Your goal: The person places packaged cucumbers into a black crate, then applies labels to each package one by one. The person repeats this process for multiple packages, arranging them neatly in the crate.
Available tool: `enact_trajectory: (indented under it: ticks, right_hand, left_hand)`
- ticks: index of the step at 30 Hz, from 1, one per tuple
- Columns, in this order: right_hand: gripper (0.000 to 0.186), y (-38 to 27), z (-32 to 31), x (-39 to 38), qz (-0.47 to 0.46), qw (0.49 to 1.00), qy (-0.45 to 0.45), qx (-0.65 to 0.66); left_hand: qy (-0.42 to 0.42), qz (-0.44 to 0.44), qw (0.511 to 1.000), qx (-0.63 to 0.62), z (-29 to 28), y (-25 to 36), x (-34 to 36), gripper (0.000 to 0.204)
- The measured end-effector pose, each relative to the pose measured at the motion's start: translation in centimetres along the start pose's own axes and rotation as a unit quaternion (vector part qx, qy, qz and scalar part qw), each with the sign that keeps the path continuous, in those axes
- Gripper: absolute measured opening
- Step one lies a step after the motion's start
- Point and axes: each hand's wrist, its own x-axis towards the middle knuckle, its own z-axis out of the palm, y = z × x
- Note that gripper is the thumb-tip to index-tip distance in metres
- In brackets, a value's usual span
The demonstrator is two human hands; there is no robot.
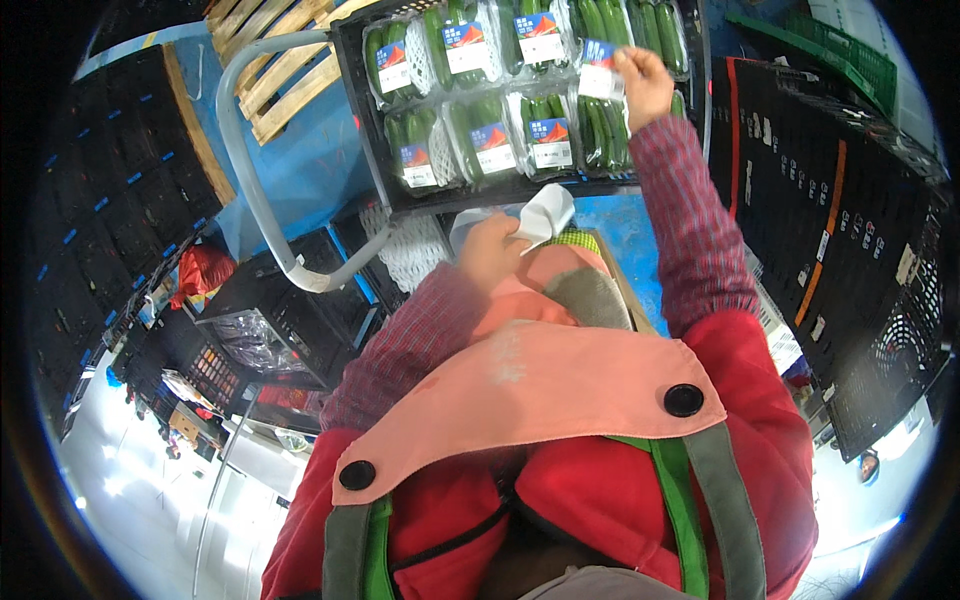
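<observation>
A black crate (358, 100) in front of me holds two rows of clear-wrapped cucumber packs (593, 20). Most packs carry a blue, red and white label, and white foam netting shows inside some. My right hand (648, 85) pinches a label (598, 82) of the same kind by its right edge, over the packs at the crate's right side. Whether the label touches the film beneath cannot be made out. Close to my apron, my left hand (490, 250) is closed on a curled strip of white label paper (548, 212), just below the crate's near edge.
A bent grey tube handle (250, 170) stands left of the crate, near a wooden pallet (290, 100). White foam netting (415, 250) hangs beside my left forearm. Stacked black crates (120, 150) line the left; more black crates (800, 190) and a green crate (835, 65) stand right.
</observation>
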Motion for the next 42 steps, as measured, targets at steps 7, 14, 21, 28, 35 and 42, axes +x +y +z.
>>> enact_trajectory:
  ticks: [7,14,21,28,35,42]
  right_hand:
    - [0.049,-0.3,0.8,9.4,-0.063,0.832,-0.058,-0.547]
    - [0.065,-4.7,1.0,3.1,-0.056,0.916,-0.129,-0.375]
    - [0.046,-7.9,2.0,-12.5,0.29,0.871,-0.375,0.131]
    - [0.034,-8.9,2.3,-17.6,0.299,0.893,-0.268,0.201]
    - [0.028,-8.4,1.8,-17.0,0.251,0.921,-0.283,0.087]
    - [0.012,-4.7,1.6,-16.7,0.083,0.982,-0.158,0.061]
  left_hand:
    - [0.14,0.221,0.964,0.054,-0.4,2.4,0.2,0.017]
    - [0.152,0.294,0.942,0.048,-1.1,4.3,0.2,0.017]
    - [0.117,0.349,0.93,-0.001,-1.7,4.5,0.6,0.026]
    - [0.182,0.086,0.92,-0.336,-1.5,3.8,1.6,0.033]
    - [0.107,0.012,0.916,-0.387,-1.0,2.8,1.8,0.01]
    - [-0.009,-0.11,0.953,-0.282,-1.3,1.2,1.7,0.013]
